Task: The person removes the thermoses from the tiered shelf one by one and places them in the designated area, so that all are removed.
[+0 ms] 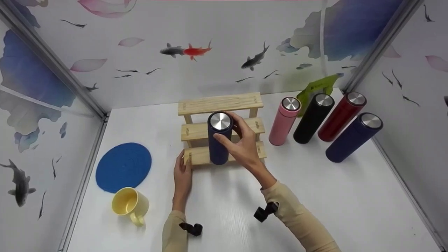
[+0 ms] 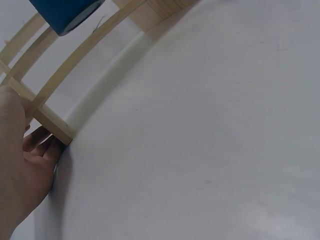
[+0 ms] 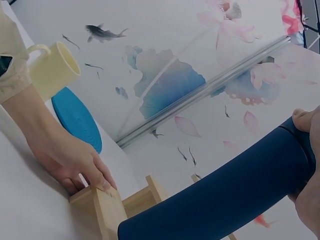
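Observation:
My right hand (image 1: 243, 145) grips a dark blue thermos bottle (image 1: 219, 147) around its upper part, just below the steel-topped lid. The bottle is upright over the front of a three-step wooden rack (image 1: 220, 104). In the left wrist view the bottle's base (image 2: 82, 20) shows above the rack's slats, apparently off the wood. With thumb and fingers, my left hand (image 1: 182, 176) pinches the left end of the lowest step. The right wrist view shows that left hand (image 3: 75, 160) with its thumb on top of the wood.
To the rack's right stand a pink bottle (image 1: 280, 126), a black bottle (image 1: 311, 120), a dark red bottle (image 1: 339, 119) and another blue bottle (image 1: 351, 140). Behind them is a green pouch (image 1: 323, 84). On the left are a blue round mat (image 1: 124, 166) and a yellow mug (image 1: 141, 203).

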Action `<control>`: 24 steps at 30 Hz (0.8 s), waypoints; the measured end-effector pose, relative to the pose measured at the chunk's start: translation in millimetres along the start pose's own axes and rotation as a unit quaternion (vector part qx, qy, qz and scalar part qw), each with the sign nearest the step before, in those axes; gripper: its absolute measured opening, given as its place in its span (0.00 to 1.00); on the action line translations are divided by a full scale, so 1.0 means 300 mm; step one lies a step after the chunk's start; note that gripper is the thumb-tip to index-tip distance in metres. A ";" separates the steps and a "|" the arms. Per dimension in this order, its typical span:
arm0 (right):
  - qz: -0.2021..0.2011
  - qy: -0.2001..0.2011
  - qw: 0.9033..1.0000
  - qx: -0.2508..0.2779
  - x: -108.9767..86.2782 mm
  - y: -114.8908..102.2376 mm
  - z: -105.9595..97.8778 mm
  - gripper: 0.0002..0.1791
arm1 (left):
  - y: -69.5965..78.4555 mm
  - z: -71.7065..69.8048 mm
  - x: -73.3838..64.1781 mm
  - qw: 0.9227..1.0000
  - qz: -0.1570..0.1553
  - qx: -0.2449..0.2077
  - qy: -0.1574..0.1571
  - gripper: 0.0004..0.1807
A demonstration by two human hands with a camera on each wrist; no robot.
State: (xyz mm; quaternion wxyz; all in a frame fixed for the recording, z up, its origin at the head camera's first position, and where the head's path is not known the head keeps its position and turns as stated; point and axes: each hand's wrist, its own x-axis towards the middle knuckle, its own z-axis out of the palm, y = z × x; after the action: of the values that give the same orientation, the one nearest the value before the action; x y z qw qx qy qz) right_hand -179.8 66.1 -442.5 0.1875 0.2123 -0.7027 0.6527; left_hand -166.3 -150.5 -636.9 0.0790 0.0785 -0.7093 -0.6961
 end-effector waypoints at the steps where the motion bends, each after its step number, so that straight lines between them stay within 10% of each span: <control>1: -0.001 0.001 1.000 -0.003 -0.003 -0.002 -0.004 0.35 | -0.002 0.000 0.001 1.000 0.001 -0.003 -0.003 0.29; 24: 0.015 0.041 0.999 -0.013 -0.071 -0.054 -0.139 0.35 | 0.001 0.001 -0.005 1.000 -0.012 0.003 -0.009 0.29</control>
State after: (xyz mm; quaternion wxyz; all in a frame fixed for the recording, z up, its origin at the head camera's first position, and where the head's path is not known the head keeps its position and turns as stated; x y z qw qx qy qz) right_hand -153.7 108.0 -437.3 0.2089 0.1724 -0.7060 0.6543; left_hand -165.1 -149.9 -636.5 0.0639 0.0806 -0.7111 -0.6955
